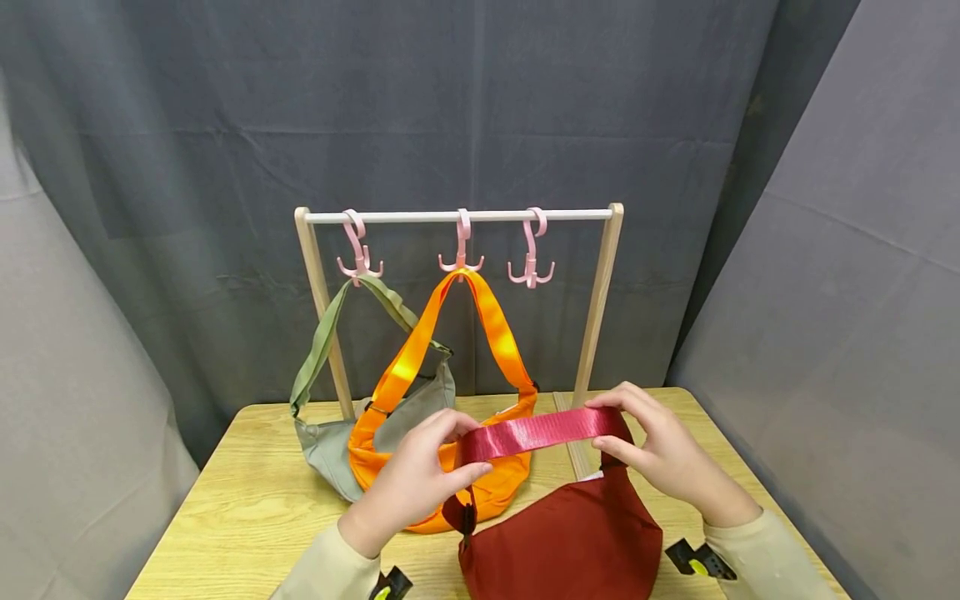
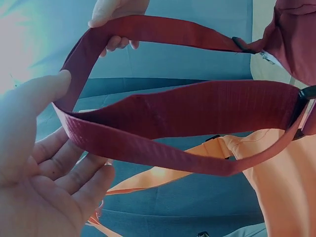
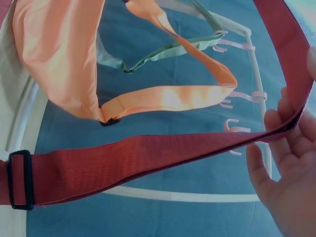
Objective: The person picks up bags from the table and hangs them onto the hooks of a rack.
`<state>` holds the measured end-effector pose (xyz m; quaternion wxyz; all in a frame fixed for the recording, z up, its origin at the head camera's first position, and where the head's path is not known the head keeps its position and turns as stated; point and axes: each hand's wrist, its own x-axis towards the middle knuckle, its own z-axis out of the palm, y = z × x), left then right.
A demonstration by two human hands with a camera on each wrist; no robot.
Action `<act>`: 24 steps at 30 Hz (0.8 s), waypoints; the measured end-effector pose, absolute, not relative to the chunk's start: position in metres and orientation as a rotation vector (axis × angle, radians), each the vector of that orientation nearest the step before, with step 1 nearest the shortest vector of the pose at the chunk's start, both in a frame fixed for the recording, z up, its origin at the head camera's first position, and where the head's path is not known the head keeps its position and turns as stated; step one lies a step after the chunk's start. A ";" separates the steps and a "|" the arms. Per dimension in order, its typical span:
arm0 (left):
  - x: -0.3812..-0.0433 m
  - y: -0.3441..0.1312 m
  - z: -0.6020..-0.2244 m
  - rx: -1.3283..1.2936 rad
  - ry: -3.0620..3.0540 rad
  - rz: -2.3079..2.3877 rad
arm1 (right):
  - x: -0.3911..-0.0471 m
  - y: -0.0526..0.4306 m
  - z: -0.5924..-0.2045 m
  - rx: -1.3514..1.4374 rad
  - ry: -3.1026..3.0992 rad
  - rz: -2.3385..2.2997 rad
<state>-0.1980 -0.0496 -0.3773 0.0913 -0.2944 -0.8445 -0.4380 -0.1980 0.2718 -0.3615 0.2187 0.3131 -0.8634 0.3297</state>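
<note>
A dark red shoulder bag (image 1: 562, 542) is at the front of the table, its body below the hands. Its wide strap (image 1: 532, 433) is raised and stretched between them. The left hand (image 1: 420, 471) holds the strap's left end between thumb and fingers. At the right bend, the right hand (image 1: 663, 446) grips the same strap. A black slider buckle (image 3: 20, 180) shows on the strap in the right wrist view. Behind the left hand, an orange bag (image 1: 513, 475) hangs by its strap from the middle pink hook (image 1: 462, 242). Part of its body is hidden.
A grey-green bag (image 1: 322, 454) hangs from the left pink hook (image 1: 358, 250), partly behind the orange one. The right pink hook (image 1: 532, 250) carries nothing. All three hooks sit on the white rail (image 1: 412, 217) of a wooden rack standing on the table (image 1: 232, 492). Grey curtains surround it.
</note>
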 end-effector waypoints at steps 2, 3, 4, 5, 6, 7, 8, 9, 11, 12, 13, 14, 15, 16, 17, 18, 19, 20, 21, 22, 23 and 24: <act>-0.199 -0.050 -0.376 -0.876 -2.496 -1.337 | -0.197 0.270 -0.361 0.851 -2.395 0.941; -0.199 -0.051 -0.375 -0.875 -2.490 -1.356 | -0.197 0.269 -0.360 0.843 -2.399 0.953; -0.200 -0.051 -0.374 -0.875 -2.482 -1.373 | -0.197 0.269 -0.360 0.833 -2.406 0.964; -0.200 -0.051 -0.374 -0.873 -2.476 -1.390 | -0.197 0.268 -0.359 0.822 -2.414 0.973; -0.201 -0.051 -0.373 -0.869 -2.470 -1.402 | -0.197 0.267 -0.358 0.814 -2.418 0.981; -0.201 -0.051 -0.372 -0.867 -2.464 -1.415 | -0.197 0.267 -0.358 0.808 -2.422 0.988; -0.201 -0.051 -0.371 -0.864 -2.457 -1.426 | -0.197 0.266 -0.357 0.802 -2.424 0.996; -0.202 -0.051 -0.370 -0.863 -2.448 -1.434 | -0.197 0.265 -0.356 0.795 -2.427 1.010; -0.202 -0.051 -0.368 -0.860 -2.433 -1.448 | -0.198 0.264 -0.354 0.789 -2.423 1.038; -0.203 -0.051 -0.367 -0.858 -2.427 -1.456 | -0.198 0.263 -0.353 0.787 -2.421 1.056; -0.203 -0.051 -0.366 -0.857 -2.421 -1.469 | -0.198 0.262 -0.352 0.785 -2.422 1.071; -0.203 -0.051 -0.365 -0.856 -2.416 -1.482 | -0.198 0.262 -0.351 0.782 -2.424 1.087; -0.203 -0.051 -0.364 -0.852 -2.414 -1.491 | -0.198 0.261 -0.350 0.779 -2.424 1.098; -0.203 -0.051 -0.363 -0.849 -2.414 -1.497 | -0.199 0.261 -0.350 0.779 -2.423 1.109; -0.203 -0.051 -0.362 -0.844 -2.415 -1.503 | -0.199 0.261 -0.350 0.778 -2.421 1.118; -0.202 -0.051 -0.361 -0.836 -2.419 -1.508 | -0.200 0.260 -0.350 0.776 -2.422 1.132; -0.202 -0.051 -0.360 -0.830 -2.422 -1.511 | -0.200 0.260 -0.350 0.776 -2.414 1.146; -0.202 -0.052 -0.360 -0.820 -2.427 -1.508 | -0.201 0.259 -0.350 0.776 -2.406 1.157; -0.202 -0.052 -0.359 -0.812 -2.429 -1.504 | -0.201 0.259 -0.350 0.774 -2.401 1.166; -0.202 -0.052 -0.358 -0.804 -2.430 -1.508 | -0.201 0.259 -0.350 0.771 -2.400 1.173; -0.203 -0.052 -0.358 -0.796 -2.431 -1.508 | -0.202 0.259 -0.349 0.772 -2.399 1.186; -0.203 -0.052 -0.357 -0.788 -2.433 -1.508 | -0.202 0.259 -0.349 0.774 -2.399 1.201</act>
